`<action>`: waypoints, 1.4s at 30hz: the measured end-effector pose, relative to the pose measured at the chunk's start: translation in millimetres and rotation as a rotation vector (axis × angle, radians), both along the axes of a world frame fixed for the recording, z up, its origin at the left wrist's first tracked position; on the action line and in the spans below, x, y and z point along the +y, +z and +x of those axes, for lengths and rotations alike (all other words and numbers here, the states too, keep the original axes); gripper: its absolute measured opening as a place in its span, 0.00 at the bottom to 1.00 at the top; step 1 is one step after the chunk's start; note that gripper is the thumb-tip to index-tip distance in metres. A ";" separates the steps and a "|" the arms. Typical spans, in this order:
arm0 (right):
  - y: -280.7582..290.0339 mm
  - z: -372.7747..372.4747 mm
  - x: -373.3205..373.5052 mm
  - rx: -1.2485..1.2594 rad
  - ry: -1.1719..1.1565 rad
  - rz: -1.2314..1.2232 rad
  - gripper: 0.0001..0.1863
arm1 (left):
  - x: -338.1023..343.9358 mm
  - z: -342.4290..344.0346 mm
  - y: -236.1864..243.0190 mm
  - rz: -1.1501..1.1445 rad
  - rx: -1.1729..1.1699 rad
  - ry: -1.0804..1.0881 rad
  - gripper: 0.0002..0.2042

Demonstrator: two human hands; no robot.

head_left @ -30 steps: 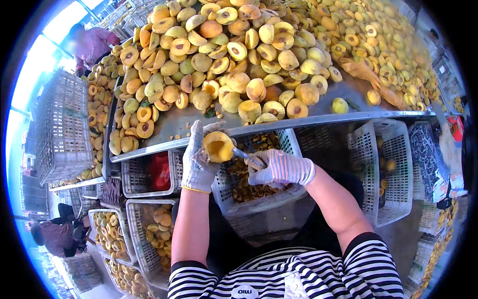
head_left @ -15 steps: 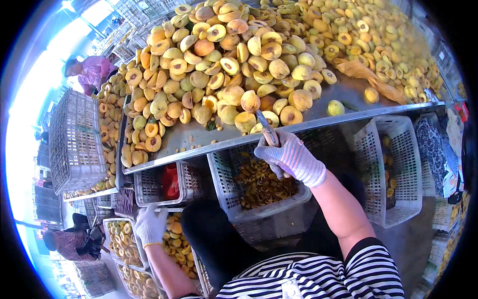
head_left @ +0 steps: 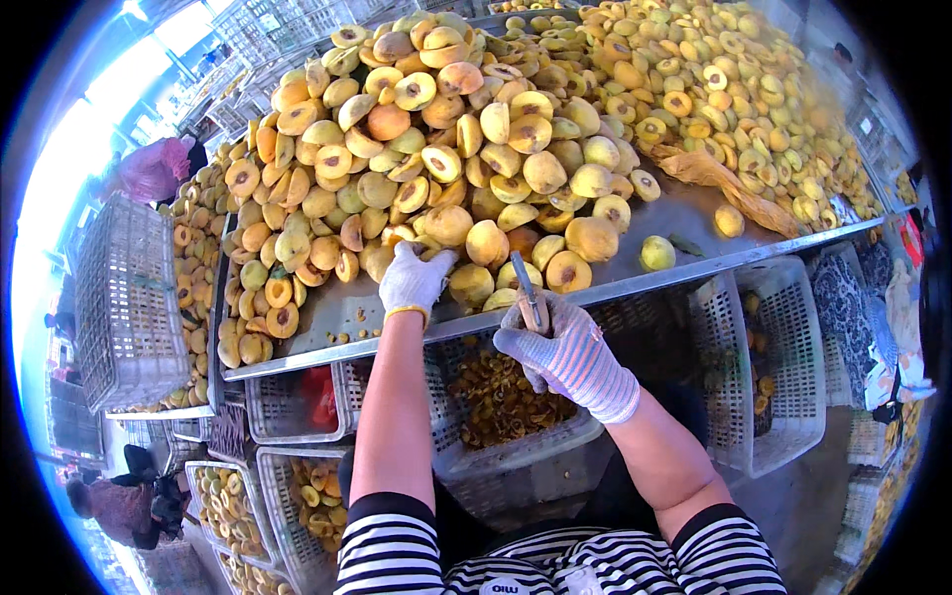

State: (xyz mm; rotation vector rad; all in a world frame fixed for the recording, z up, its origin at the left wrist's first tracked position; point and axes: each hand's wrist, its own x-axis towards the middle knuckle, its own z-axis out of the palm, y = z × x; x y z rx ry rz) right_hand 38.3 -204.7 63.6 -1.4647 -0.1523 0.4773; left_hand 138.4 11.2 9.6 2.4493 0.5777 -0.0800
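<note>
1. Head view: a steep heap of halved yellow-orange fruit point(head_left: 443, 164) fills the upper middle of the frame on a grey metal bench point(head_left: 615, 291). Pulling a piece from its lower front could, I judge, let those above slide down, since they lean on one another.

2. A slim hand tool with a brown handle and a grey metal end point(head_left: 538, 315) stands near the centre of the frame, its tip upward toward the fruit. It might nick fruit or glove if the two hands met carelessly, as the metal end faces the heap and the other hand is near.

3. Fruit close to the front rim could roll over it if nudged; just below sits a white perforated plastic crate point(head_left: 526, 446) with brown-orange scraps point(head_left: 506, 397) inside.

4. The left hand, in a white knit glove with a yellow cuff edge point(head_left: 412, 278), lies left of centre at the heap's lower front. Its forearm rises almost straight from the lower edge, the back of the hand upward, fingers reaching among the halves and thumb spread to the right. Fruit hides the fingertips, so I cannot tell whether this grip has closed on a piece.

5. The right hand, in a pale glove with pink and blue stripes point(head_left: 563, 347), hangs right of centre before the rim. Its forearm slants up and leftward from the lower right; its grip is curled firmly round the tool's handle.
</note>
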 end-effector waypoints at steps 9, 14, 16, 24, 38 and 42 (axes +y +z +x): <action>-35.6 -9.3 39.6 -0.566 0.076 -0.247 0.21 | 40.6 -98.7 18.1 -1.725 -0.472 -0.151 0.27; -64.4 -19.0 71.0 -0.792 0.182 -0.531 0.22 | 22.9 -122.2 6.7 -1.679 -0.537 -0.073 0.24; -67.8 -16.3 76.3 -0.693 0.213 -0.530 0.22 | 27.5 -124.9 11.4 -1.867 -0.500 0.060 0.24; -34.8 -19.6 87.6 -0.673 0.282 -0.722 0.21 | 35.4 -121.8 5.7 -1.566 -0.631 0.229 0.23; -30.7 -19.6 93.4 -0.630 0.452 -0.854 0.18 | 19.6 -131.3 14.1 -1.491 -0.709 0.296 0.24; -31.1 -25.4 89.5 -0.696 0.563 -0.863 0.18 | 19.3 -138.8 14.3 -1.360 -0.722 0.286 0.21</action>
